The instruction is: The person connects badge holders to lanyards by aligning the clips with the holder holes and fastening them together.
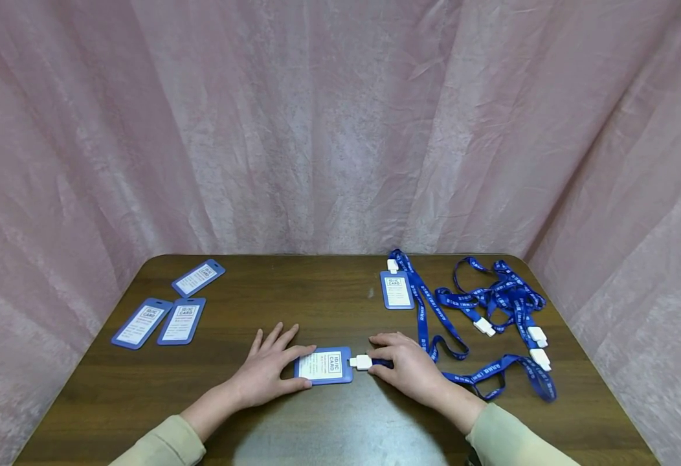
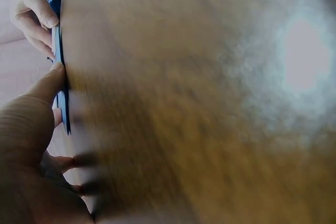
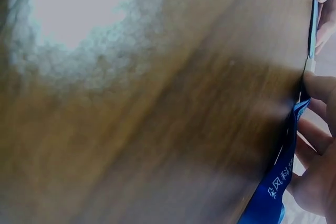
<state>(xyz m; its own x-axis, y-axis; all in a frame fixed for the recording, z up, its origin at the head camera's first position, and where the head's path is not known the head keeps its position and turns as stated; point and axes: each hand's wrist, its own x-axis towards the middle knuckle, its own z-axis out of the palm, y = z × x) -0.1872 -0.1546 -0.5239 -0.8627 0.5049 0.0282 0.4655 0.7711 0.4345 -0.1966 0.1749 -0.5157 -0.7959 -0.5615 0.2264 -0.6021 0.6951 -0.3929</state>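
A blue ID card holder (image 1: 323,366) lies sideways on the table in the head view, its slotted end toward the right. My left hand (image 1: 270,375) grips it by its long edges, thumb on the near one and index finger on the far one, the other fingers spread over the wood. The white clip (image 1: 361,362) of a blue lanyard meets the slotted end. My right hand (image 1: 408,366) pinches this clip between thumb and index finger. Behind that hand trails the lanyard strap (image 3: 278,182), partly hidden under the palm in the head view.
Three loose card holders (image 1: 181,321) lie at the left. Back right of centre, another card holder (image 1: 397,290) hangs on its lanyard (image 1: 424,304). A tangle of blue lanyards (image 1: 509,294) with several white clips (image 1: 537,335) covers the right side. Pink curtain (image 1: 317,129) surrounds the table (image 1: 294,278).
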